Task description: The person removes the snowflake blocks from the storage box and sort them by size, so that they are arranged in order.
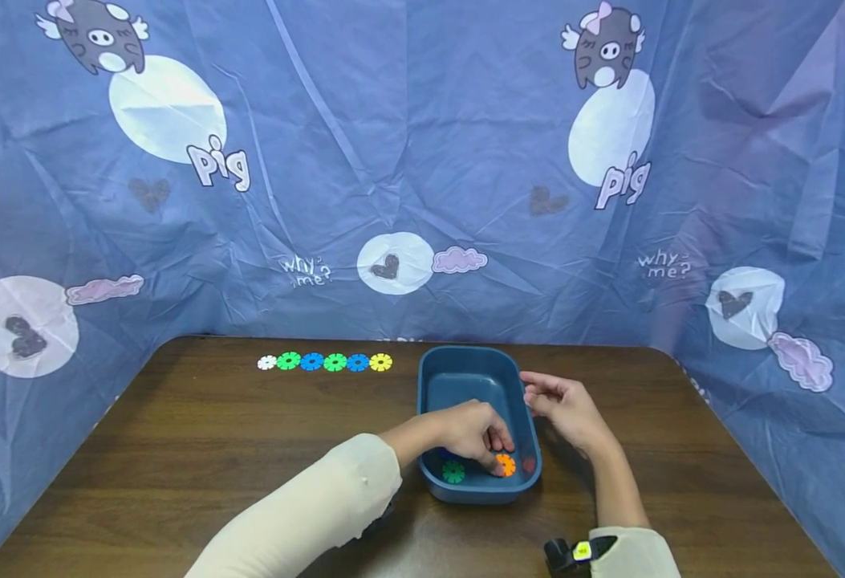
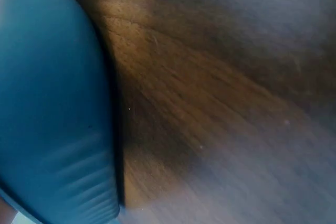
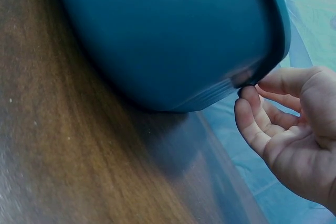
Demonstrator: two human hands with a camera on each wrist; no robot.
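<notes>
A dark blue plastic bin (image 1: 478, 494) stands on the table. My left hand (image 1: 473, 433) reaches inside it, fingers curled, and pinches an orange notched plastic disc (image 1: 507, 464) near the front right corner. Deeper in the bin are a green disc (image 1: 454, 472) and a reddish one (image 1: 529, 464); a dark blue bit shows beside the left wrist. At the bin's right side, my right hand (image 1: 565, 408) grips the rim between thumb and fingers, as the right wrist view shows with the hand (image 3: 294, 129) at the edge. The left wrist view shows only the bin's outer wall (image 2: 52, 93) and table.
Toward the back left of the wooden table (image 1: 285, 433) lies a straight row of notched discs, from a white disc (image 1: 267, 363) through green and blue ones to a yellow disc (image 1: 381, 362). A blue printed cloth (image 1: 408, 201) hangs behind the table and along its sides.
</notes>
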